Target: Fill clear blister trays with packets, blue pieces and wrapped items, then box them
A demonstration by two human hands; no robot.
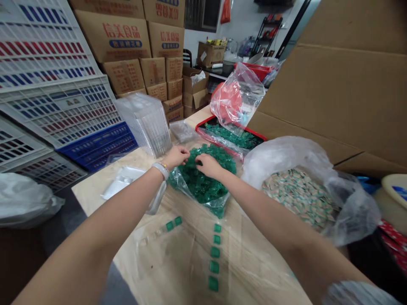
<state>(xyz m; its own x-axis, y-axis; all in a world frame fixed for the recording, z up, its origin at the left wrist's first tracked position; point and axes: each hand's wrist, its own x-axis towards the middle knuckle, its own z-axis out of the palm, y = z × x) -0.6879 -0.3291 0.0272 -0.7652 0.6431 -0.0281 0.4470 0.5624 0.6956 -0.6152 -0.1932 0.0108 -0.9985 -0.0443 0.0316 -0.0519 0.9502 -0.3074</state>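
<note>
Near 信美食品 cartons (111, 36), both hands (179, 156) (208, 165) touch green packets (203, 186).

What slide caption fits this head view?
Left hand and right hand reach into a bag of green packets on the table.

Two bare arms belong to the person wearing the camera. The left arm (104, 228) is uncovered along all of its visible length. Around its wrist sits a white band (161, 170), smooth and fairly broad, like a watch strap or a bangle; which one cannot be told. Just beside it, toward the hand, a small gold-coloured clasp (164, 164) glints. The left hand (178, 156) and right hand (208, 165) are bare. The right arm (270, 216) is uncovered from the wrist to the lower right corner, where the blurred edge of a pale grey sleeve (359, 293) shows.
</note>
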